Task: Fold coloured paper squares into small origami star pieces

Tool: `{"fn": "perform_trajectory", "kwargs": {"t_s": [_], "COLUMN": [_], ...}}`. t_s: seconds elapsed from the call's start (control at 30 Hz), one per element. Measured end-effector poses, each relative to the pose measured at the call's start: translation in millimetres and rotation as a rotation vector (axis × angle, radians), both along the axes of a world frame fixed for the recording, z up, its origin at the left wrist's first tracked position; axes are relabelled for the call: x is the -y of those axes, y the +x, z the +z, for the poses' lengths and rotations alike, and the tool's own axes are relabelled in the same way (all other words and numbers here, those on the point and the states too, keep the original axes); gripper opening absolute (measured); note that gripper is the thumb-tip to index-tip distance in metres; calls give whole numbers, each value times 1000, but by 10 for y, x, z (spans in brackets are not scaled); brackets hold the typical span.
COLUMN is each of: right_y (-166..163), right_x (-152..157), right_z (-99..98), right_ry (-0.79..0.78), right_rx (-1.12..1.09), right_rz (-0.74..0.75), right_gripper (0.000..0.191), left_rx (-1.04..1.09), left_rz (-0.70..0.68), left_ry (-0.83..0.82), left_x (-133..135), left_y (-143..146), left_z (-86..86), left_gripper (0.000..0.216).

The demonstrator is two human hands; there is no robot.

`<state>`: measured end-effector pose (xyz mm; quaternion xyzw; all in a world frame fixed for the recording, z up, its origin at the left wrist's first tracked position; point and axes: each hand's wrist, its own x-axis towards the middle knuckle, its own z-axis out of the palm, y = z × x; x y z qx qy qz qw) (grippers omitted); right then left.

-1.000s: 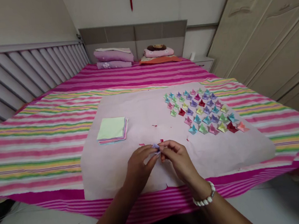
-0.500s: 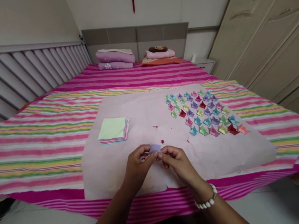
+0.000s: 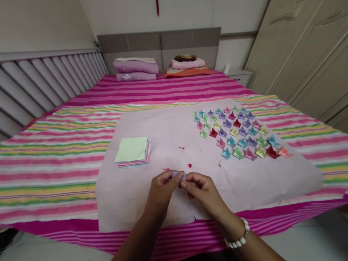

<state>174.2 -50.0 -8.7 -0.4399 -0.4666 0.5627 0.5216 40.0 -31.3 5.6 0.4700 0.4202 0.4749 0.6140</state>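
A small folded piece of purple paper (image 3: 179, 174) is pinched between my two hands, mostly hidden by the fingers. My left hand (image 3: 164, 189) is closed on its left side, with the thumb lying across the front. Closed at its right edge, my right hand (image 3: 201, 187) meets the left fingertips; a white bead bracelet circles that wrist. Both hands are just above a large pale pink sheet (image 3: 132, 202). Beyond them to the left lies a stack of square coloured paper (image 3: 131, 150), pale green on top.
Several rows of small folded paper shapes (image 3: 242, 142) in many colours cover the sheet's right side. Small red scraps (image 3: 189, 165) lie beyond my hands. The sheet rests on a striped bed cover (image 3: 50, 174). Folded bedding (image 3: 136, 69) is stacked by the headboard.
The purple paper shows less now, as my left thumb has moved up over it and the fingers have closed in. The view has shifted very slightly.
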Motion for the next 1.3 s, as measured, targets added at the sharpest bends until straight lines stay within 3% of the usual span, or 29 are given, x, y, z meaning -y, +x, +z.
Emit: {"fn": "perform_trajectory", "kwargs": {"t_s": [0.3, 0.53, 0.77, 0.9, 1.3], "right_y": [-38, -101, -67, -58, 78], "right_x": [0, 37, 26, 25, -2], "right_z": [-8, -14, -41, -59, 35], "right_ry": [2, 0, 13, 24, 110], "right_rx": [28, 37, 39, 28, -106], "right_rz": [62, 110, -32, -20, -127], "right_gripper": [35, 38, 35, 33, 28], "left_rx": [-110, -97, -87, -109, -66], "left_rz": [20, 17, 82, 81, -36], "left_ry": [120, 42, 99, 172, 132], "left_x": [-23, -4, -30, -30, -30], "left_y": [13, 22, -23, -77, -126], "left_z": [24, 12, 36, 15, 52], "left_gripper": [34, 37, 25, 22, 16]}}
